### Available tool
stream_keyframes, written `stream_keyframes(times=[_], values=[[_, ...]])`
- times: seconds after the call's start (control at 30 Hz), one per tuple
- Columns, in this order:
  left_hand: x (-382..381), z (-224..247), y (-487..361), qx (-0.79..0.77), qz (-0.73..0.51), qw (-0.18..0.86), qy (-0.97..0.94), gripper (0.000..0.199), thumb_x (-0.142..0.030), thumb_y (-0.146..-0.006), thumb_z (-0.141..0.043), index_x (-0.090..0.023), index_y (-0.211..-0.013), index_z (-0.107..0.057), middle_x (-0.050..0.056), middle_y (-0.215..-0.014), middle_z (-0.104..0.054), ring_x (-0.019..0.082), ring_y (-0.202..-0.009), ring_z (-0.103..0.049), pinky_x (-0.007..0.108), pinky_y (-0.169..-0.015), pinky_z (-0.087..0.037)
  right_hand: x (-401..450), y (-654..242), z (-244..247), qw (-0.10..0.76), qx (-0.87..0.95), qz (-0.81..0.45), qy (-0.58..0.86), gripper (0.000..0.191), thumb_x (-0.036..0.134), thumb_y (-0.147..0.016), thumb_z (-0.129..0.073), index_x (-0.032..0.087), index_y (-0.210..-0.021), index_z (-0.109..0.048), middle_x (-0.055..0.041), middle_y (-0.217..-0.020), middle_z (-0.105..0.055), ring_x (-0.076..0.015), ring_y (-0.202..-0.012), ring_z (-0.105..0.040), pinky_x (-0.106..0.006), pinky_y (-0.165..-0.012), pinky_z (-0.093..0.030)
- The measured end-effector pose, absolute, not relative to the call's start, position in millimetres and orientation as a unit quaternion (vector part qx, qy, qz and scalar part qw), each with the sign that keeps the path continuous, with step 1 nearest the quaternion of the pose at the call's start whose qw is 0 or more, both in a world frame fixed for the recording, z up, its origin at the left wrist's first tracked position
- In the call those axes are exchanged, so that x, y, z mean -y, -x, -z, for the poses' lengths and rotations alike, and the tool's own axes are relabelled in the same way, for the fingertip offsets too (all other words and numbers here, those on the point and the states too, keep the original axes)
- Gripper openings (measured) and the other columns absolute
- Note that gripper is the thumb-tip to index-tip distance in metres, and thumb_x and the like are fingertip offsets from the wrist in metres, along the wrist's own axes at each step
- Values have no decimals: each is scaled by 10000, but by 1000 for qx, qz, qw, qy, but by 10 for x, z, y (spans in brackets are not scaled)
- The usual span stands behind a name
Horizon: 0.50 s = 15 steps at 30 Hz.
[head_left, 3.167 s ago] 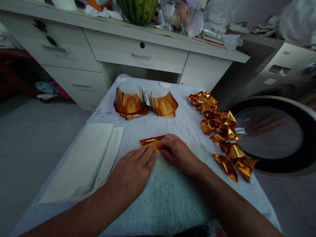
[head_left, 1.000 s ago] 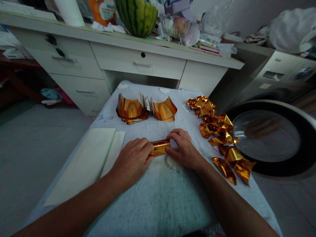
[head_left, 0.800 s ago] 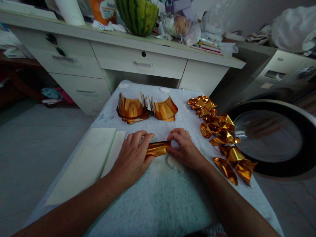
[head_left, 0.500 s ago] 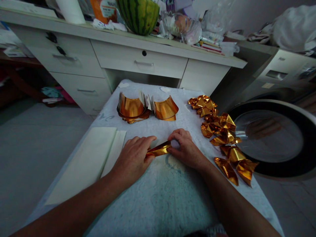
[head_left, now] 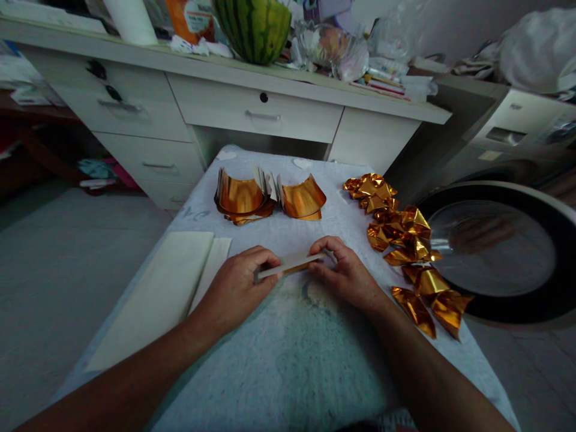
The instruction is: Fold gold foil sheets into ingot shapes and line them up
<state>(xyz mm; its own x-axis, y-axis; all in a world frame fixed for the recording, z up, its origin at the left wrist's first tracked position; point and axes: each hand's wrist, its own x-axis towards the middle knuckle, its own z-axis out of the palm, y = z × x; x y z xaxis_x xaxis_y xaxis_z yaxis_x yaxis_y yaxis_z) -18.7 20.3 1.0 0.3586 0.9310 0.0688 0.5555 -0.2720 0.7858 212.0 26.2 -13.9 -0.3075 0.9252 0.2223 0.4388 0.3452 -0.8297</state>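
A folded strip of gold foil paper (head_left: 291,264), with its whitish side showing on top and gold beneath, is stretched between my two hands over the cloth. My left hand (head_left: 245,282) pinches its left end, and my right hand (head_left: 339,270) pinches the right end between thumb and fingers. Beyond the hands lie two curved stacks of gold foil sheets, a left stack (head_left: 243,195) and a right stack (head_left: 301,198). Several folded gold foil pieces (head_left: 400,234) form a row to the right of my right hand.
White paper sheets (head_left: 157,288) lie left of my left hand on the cloth-covered table (head_left: 288,360). A white desk (head_left: 252,108) stands behind, with a cut watermelon (head_left: 254,30) and clutter on top. At the right, a washing machine's round door (head_left: 495,252) stands open beside the table.
The strip has turned in my hands, so its whitish side now shows where shiny gold did. My left fingers have curled in around its end.
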Motion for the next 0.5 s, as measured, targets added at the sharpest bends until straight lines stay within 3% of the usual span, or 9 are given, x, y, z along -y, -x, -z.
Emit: stream_keyframes(times=[0.07,0.2,0.37,0.5], values=[[-204,-16,190,-510,-299,397,-703,123,-296,-865,-570,-204,-840,-646,-9,-773,-647,178,-749,-608,286,-666,-438,-254,-2121,136,379,710,-368,466,172,313,-857,-659,222,-992,-607,-28,-963,-596,-205,-956,-545,-332,-855,-407],[-217,5,185,-508,-329,491,-626,181,-368,-858,-594,-192,-870,-636,-13,-742,-657,162,-665,-610,262,-583,-429,-263,-2104,148,408,665,-444,440,182,388,-859,-661,212,-883,-621,-12,-867,-597,-183,-857,-542,-317,-805,-414],[-257,84,169,-486,-371,544,-574,186,-324,-830,-652,-186,-954,-641,24,-901,-723,198,-840,-688,309,-750,-510,-264,-2066,160,426,581,-554,417,234,416,-834,-702,196,-827,-624,3,-803,-602,-140,-744,-528,-272,-708,-404],[-292,143,143,-471,-404,590,-517,254,-301,-817,-692,-194,-1037,-627,36,-957,-747,193,-846,-709,327,-804,-536,-240,-2038,139,435,505,-628,401,265,419,-781,-759,188,-791,-630,11,-762,-621,-120,-684,-541,-246,-656,-407]])
